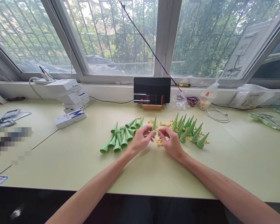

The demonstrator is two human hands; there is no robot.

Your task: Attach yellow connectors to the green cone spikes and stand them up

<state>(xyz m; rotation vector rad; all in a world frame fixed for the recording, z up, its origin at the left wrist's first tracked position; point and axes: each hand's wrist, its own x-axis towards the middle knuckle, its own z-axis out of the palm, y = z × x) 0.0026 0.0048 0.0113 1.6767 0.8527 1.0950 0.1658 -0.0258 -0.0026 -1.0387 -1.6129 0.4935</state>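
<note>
Table (84, 165), near edge: both forearms reach in from below and the hands meet at the centre. Left hand (141, 140): thumb and fingers pinch a green cone (154, 122) near its wide end, tip up, which leaves the base turned towards the other hand. Right hand (172, 143): thumb and forefinger pressed together right at that base; what lies between them is too small to tell. Under and behind the hands: loose yellow pegs (159, 143), within easy reach of both. Left of the hands: cones lying on their sides in a heap (119, 138). Right: standing cones (189, 130), upright on their bases, some with a yellow piece jutting out; the two groups are kept apart, probably as a sorting. Farther back: a dark screen (152, 87) propped against the sill with a phone (154, 99) before it, facing the person; stacked boxes (70, 96) at left; a white cable (217, 114) at right.
</note>
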